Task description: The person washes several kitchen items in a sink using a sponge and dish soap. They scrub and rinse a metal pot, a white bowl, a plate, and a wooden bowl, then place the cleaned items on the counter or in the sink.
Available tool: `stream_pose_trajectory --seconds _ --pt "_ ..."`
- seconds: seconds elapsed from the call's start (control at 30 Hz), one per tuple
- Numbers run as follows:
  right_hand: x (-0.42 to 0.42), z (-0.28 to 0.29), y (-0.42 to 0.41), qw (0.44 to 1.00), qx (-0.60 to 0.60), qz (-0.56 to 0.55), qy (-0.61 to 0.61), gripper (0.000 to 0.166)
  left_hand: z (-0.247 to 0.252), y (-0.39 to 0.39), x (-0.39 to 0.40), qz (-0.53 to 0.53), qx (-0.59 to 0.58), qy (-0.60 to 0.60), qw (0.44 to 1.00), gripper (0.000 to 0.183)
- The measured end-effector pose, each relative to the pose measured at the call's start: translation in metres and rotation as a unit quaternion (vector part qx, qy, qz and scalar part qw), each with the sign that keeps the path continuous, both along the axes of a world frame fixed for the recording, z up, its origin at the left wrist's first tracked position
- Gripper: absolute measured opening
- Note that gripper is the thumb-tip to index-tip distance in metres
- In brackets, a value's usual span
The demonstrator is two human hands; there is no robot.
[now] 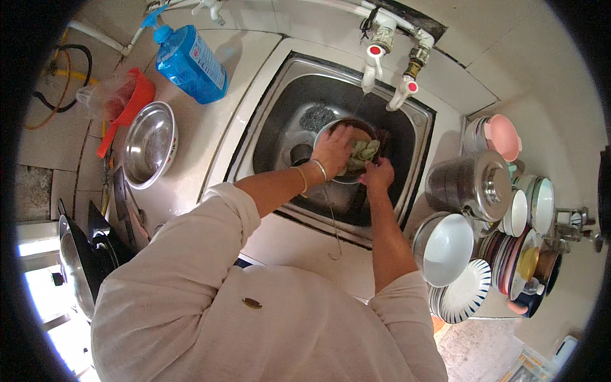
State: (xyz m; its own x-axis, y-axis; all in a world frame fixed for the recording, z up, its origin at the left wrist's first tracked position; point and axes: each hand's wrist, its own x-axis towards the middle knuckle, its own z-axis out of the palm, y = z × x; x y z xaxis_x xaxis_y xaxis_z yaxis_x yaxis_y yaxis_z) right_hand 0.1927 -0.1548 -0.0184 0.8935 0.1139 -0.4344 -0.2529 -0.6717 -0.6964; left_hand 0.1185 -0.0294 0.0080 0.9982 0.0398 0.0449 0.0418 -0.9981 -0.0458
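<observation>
Both hands are inside the stainless steel sink (pixel 281 119). My left hand (pixel 334 148), with bangles at the wrist, lies spread over a round bowl or pan (pixel 322 136) that has a pale rim and a dark brown inside. A crumpled greenish cloth (pixel 365 150) is in it, beside my left fingers. My right hand (pixel 379 174) has its fingers closed at the vessel's right edge, against the cloth; whether it grips the rim or the cloth is hard to tell. A dark mesh scouring pad or drain cover (pixel 317 117) lies behind the bowl. Above hangs a white tap with a red mark (pixel 370 71).
At left stand a blue pump bottle (pixel 191 64), a steel basin (pixel 149 145) and a red scoop (pixel 129 105). At right are a lidded steel pot (pixel 468 186), a white bowl (pixel 448 248), stacked plates (pixel 463 291) and more dishes. A second tap (pixel 403 93) overhangs the sink.
</observation>
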Motion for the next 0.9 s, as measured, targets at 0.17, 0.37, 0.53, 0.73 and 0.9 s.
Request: stream_pose_trajectory --seconds 0.17,0.37,0.53,0.73,0.9 --pt "-0.005 0.019 -0.004 0.988 0.131 -0.03 0.08 0.015 0.0 0.0 0.018 0.086 -0.116 0.063 0.988 0.036" --pt "0.003 0.045 0.001 0.967 0.245 -0.068 -0.013 0.026 -0.003 -0.044 0.043 0.191 -0.295 -0.116 0.929 0.05" --pt "0.011 0.019 0.012 0.979 0.177 -0.089 -0.055 0.031 -0.026 -0.033 0.032 0.12 -0.523 -0.078 0.84 0.034" --pt "0.01 0.058 0.008 0.975 0.207 -0.034 0.068 0.039 0.002 -0.015 -0.001 0.041 -0.449 -0.006 0.893 0.031" --pt "-0.019 0.068 0.007 0.946 0.29 -0.023 0.142 0.034 0.054 0.016 0.003 0.02 -0.27 0.027 0.962 0.027"
